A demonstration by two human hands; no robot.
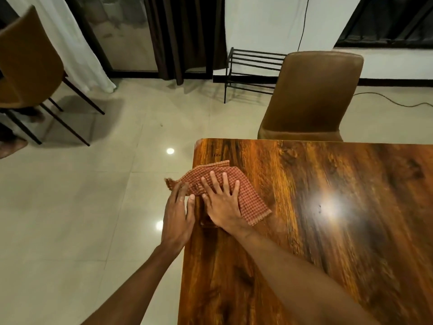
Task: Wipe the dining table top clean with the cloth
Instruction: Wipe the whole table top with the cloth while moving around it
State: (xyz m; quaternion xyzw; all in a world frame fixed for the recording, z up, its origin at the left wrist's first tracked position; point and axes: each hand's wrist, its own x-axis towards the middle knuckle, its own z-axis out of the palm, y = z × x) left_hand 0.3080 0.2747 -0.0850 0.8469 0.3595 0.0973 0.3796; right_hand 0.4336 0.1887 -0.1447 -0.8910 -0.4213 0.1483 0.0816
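At the table's left edge, near its far corner: both my hands are on one cloth.
Right hand (222, 202): flat and spread wide, palm down on the cloth (234, 186) – fingers fanned toward 12 o'clock, pressing it to the wood and gripping nothing.
Left hand (179, 219): just off the table edge at 9 o'clock of my right hand, fingers straight and close together, tips touching the part of the cloth that hangs past the edge; I cannot tell whether it pinches the fabric or only rests against it.
Cloth: red-brown check weave, crumpled, lying slantwise from the overhanging end at 10 o'clock to a fringed corner at 4 o'clock of my right hand; most of it lies on the table top.
Table (328, 231): glossy dark wood with strong grain, filling the lower right of my view – a bright lamp glare sits at 3 o'clock of my hands.
Count: two hands, one cloth, one table, two chairs, one rack.
Near chair (311, 95): brown, padded, pushed against the far edge of the table at 1 o'clock, its back toward me.
Second chair (28, 59): brown, on thin dark legs, well apart at 10 o'clock on the tiled floor (82, 207).
Rack (253, 71): low black metal frame against the wall at 12 o'clock, partly hidden by the near chair.
Around my hands: the wood lies bare from the cloth's fringed corner to the glare.
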